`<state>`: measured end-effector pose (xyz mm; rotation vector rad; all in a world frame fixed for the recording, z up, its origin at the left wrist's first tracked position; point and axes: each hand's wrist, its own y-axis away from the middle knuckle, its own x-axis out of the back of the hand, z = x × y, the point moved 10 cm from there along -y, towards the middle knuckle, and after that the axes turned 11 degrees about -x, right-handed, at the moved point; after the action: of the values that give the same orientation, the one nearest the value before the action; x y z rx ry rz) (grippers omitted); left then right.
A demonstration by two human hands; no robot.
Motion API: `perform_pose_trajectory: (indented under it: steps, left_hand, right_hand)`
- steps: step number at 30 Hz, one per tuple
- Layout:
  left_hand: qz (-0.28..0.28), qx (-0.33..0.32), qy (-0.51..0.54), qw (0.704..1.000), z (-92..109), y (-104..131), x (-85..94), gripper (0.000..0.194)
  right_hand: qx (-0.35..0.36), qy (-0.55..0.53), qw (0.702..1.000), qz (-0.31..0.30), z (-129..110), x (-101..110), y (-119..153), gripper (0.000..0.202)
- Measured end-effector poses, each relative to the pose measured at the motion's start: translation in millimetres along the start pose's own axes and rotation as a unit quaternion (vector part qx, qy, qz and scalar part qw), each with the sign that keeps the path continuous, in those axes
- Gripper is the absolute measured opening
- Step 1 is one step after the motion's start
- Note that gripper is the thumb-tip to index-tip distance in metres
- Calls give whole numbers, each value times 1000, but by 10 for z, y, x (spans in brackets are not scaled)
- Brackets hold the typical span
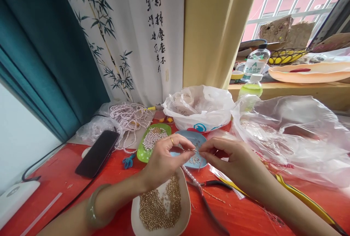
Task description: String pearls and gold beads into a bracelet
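A white curtain (131,35) printed with bamboo and calligraphy hangs beyond two bare hands at a red table (115,199). A clear plastic bag (300,145) spreads beyond and to the right of the right hand (232,156), while a white plastic bag (202,115) sits directly past both hands. The left hand (166,157), ring on one finger, pinches thumb against forefinger; the right hand's thumb and forefinger are also pressed together, though what they grasp is too fine to tell.

Below the left hand, toward the wearer, lies a cream tray (186,212) of gold beads (160,208). Pale bead strands (129,119) are heaped beyond and left of the left hand, with a dark phone (97,154) nearer, also to its left. Just behind the left hand rests a green tray (140,152) of pearly beads; a blue plate (202,139) bearing small metal pieces lies behind the meeting fingertips. A short pearly strand (191,177) runs below the gap between the hands. A blue tassel (129,161) lies left of the left hand, whose fingertips grip a tiny beadlike piece (195,150) close to the right fingertips.
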<state>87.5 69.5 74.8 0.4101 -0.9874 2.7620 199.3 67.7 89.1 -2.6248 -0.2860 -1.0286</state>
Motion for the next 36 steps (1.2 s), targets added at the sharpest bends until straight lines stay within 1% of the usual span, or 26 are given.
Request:
perform_pose_trajectory:
  steps: [3, 6, 9, 12, 14, 17, 19, 21, 24, 28, 31, 36]
  left_hand:
    - [-4, 23, 13, 1000, -43, 6, -12, 3]
    - [-7, 32, 19, 999, -56, 7, -22, 4]
    - [-1, 57, 36, 998, -105, 20, -26, 7]
    - [18, 108, 104, 989, -215, 50, -47, 11]
    - [35, 157, 170, 972, -314, 85, -84, 14]
    - [61, 232, 275, 931, -439, 153, -171, 16]
    - [75, 260, 327, 905, -471, 183, -221, 15]
    - [82, 270, 358, 890, -472, 195, -253, 14]
    - [76, 278, 373, 882, -462, 209, -289, 15]
    - [75, 289, 369, 880, -472, 229, -289, 17]
    - [72, 277, 367, 885, -463, 211, -274, 17]
    - [74, 257, 355, 896, -477, 186, -238, 15]
  right_hand:
    - [-17, -16, 1000, -14, 51, -30, -7, 12]
    - [-9, -9, 1000, 0, 33, -7, 0, 12]
    - [53, 27, 997, 46, -105, 56, 46, 14]
    - [143, 73, 981, 108, -269, 102, 150, 17]
    - [189, 114, 964, 147, -332, 101, 222, 18]
    - [228, 196, 936, 183, -369, 48, 288, 20]
    - [237, 239, 921, 193, -374, 17, 301, 22]
    - [235, 261, 915, 199, -369, 12, 299, 22]
    - [233, 257, 917, 198, -361, 17, 294, 20]
    - [243, 210, 926, 198, -369, 42, 305, 19]
    - [237, 181, 936, 185, -370, 52, 291, 20]
    - [202, 143, 958, 146, -335, 67, 232, 23]
